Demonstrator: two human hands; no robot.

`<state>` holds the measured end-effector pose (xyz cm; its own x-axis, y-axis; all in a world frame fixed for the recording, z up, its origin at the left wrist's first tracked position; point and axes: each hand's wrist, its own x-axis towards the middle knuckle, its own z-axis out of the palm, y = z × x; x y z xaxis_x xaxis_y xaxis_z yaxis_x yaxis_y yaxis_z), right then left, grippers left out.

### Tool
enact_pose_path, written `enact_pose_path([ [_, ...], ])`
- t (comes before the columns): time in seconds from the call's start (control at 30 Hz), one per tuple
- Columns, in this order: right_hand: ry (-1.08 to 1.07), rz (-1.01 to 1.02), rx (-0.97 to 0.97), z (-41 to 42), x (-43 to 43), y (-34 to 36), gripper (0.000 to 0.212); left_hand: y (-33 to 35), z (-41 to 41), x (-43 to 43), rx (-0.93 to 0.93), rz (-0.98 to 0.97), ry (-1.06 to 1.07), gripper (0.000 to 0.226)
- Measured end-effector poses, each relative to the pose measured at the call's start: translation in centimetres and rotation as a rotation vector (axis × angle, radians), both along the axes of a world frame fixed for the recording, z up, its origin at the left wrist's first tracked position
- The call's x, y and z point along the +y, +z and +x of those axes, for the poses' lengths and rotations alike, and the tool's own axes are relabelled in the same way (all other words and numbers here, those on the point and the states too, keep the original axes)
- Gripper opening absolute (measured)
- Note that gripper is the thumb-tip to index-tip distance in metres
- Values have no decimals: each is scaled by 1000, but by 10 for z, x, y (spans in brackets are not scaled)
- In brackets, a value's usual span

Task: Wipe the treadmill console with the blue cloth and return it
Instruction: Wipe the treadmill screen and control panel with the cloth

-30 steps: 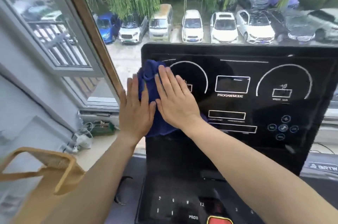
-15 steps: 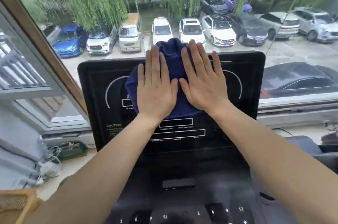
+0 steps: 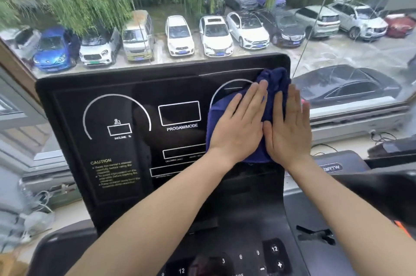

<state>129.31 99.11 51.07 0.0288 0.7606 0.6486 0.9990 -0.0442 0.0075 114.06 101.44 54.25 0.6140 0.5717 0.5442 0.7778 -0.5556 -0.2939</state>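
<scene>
Behind the treadmill console [image 3: 126, 145], a large window [image 3: 337, 55] looks down on a row of parked cars [image 3: 216, 36] under hanging willow branches. Both hands lie flat with fingers extended and close together, not clenched, pressing the blue cloth [image 3: 273, 86] against the right side of the console face. The left hand [image 3: 239, 125] covers the middle of the cloth, its fingers [image 3: 254, 93] angled up and to the right. The right hand [image 3: 290, 131] lies just beside it, thumbs touching or nearly so, and overlaps the right edge of the console; its outer fingers extend past that edge. The cloth is bunched at the upper right corner of the panel and shows below the palms as a dark blue fold; most of its area is hidden under the hands. It covers most of the right-hand dial arc and the ends of the lower display boxes. Legible markings on the uncovered panel are "PROGAM/MODE", "INCLINE %" and "CAUTION"; the small yellow text under "CAUTION" is too blurred to read. Both forearms enter from the bottom edge and are cut off there. Number keys [image 3: 274, 248] on the lower control panel are partly cropped.
</scene>
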Motion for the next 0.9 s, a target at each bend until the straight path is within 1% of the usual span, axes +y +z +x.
enact_pose_path([
  [0.07,7,-22,-8,-22,-9,-15,72,-18,-25,-9,34,1,-18,67],
  [0.13,38,-7,-33,-51,-9,-18,72,-28,-54,-12,19,3,-6,67],
  [0.3,190,57,-129,-135,9,9,71,-20,-140,-8,-101,16,114,66],
  [0.4,288,54,-166,-206,21,27,71,-13,-207,-7,-216,28,199,63],
  [0.57,410,49,-205,-312,27,32,67,-29,-299,-10,-364,91,343,56],
  [0.67,459,59,-233,-331,20,18,65,-51,-318,-20,-399,89,361,59],
  [0.77,528,37,-308,-327,6,-8,64,-79,-317,-41,-420,38,372,65],
  [0.9,583,3,-362,-302,-20,-53,66,-120,-300,-72,-356,-47,414,68],
])
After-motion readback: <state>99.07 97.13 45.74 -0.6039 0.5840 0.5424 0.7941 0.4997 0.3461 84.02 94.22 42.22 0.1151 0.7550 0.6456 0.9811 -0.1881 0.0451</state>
